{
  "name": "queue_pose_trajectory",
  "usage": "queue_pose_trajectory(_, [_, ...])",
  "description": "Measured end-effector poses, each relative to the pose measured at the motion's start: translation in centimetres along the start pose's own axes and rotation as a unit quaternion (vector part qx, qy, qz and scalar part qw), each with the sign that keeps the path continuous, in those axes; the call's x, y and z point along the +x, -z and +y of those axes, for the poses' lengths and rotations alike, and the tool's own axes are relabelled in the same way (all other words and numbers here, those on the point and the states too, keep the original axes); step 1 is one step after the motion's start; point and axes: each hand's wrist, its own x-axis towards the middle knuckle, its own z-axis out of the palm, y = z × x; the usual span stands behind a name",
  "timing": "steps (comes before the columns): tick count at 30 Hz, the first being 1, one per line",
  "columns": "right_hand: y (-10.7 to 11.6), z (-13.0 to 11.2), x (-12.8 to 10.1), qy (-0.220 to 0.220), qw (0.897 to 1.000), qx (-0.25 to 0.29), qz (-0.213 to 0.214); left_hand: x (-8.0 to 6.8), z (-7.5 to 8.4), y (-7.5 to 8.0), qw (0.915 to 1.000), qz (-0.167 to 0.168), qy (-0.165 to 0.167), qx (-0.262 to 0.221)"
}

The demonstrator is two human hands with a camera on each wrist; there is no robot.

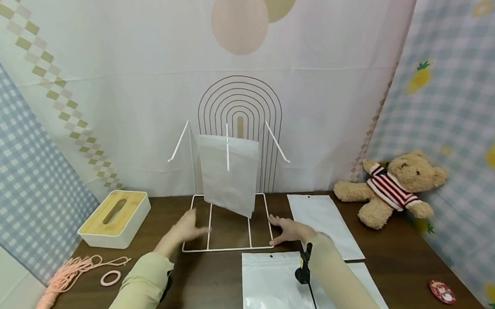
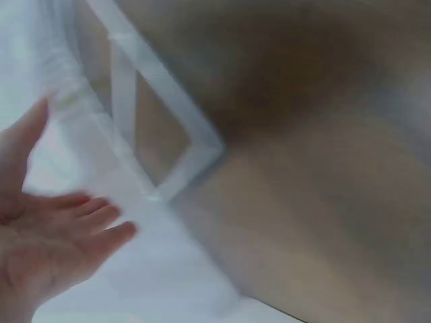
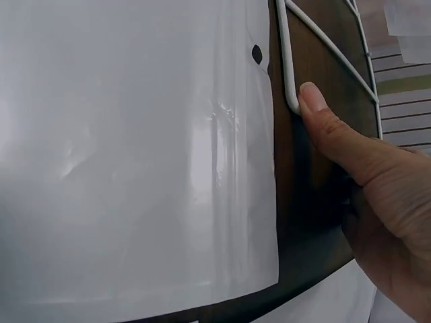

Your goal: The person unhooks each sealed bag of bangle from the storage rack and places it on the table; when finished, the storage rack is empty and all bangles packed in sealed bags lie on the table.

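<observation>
A white wire display rack (image 1: 226, 249) with three hooks stands at the back of the table. One white zip pouch (image 1: 230, 173) hangs from its middle hook. My left hand (image 1: 184, 228) is over the left side of the rack's base, fingers spread and holding nothing. In the blurred left wrist view, that hand (image 2: 60, 229) appears apart from the white frame. At the base's front right corner is my right hand (image 1: 290, 229), its straight thumb touching the wire. The right wrist view shows this thumb (image 3: 330, 128) against the corner; the other fingers are largely hidden there.
More white pouches lie flat, one in front (image 1: 274, 282) and one to the right (image 1: 325, 220). A tissue box (image 1: 115, 220), pink cord (image 1: 58, 287) and pink ring (image 1: 110, 278) are at left. A teddy bear (image 1: 391, 185) and red badge (image 1: 442, 291) are at right.
</observation>
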Motion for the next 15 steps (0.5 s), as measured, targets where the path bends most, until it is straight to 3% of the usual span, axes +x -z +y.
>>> queue_pose_trajectory(2, [0.1,-0.1,0.2,-0.007,1.000,-0.003,0.001,0.7,2.6,1.7,0.9949,0.078,-0.024,-0.059])
queue_pose_trajectory(4, [0.2,-0.1,0.3,-0.012,1.000,0.000,0.003,1.5,5.1,3.5,0.9782,0.156,-0.040,-0.131])
queue_pose_trajectory(8, [0.2,-0.3,0.3,-0.013,1.000,0.006,0.009,3.1,8.4,6.3,0.9198,0.291,-0.072,-0.253])
queue_pose_trajectory(11, [0.1,-0.4,0.1,-0.016,1.000,0.010,0.013,4.0,9.3,7.3,0.8827,0.339,-0.080,-0.315])
queue_pose_trajectory(13, [-0.1,-0.5,-0.1,-0.020,1.000,0.014,0.014,4.4,9.5,7.6,0.8696,0.349,-0.079,-0.340])
queue_pose_trajectory(15, [-0.2,-0.5,-0.2,-0.024,0.999,0.016,0.015,4.7,9.4,7.7,0.8624,0.352,-0.081,-0.355])
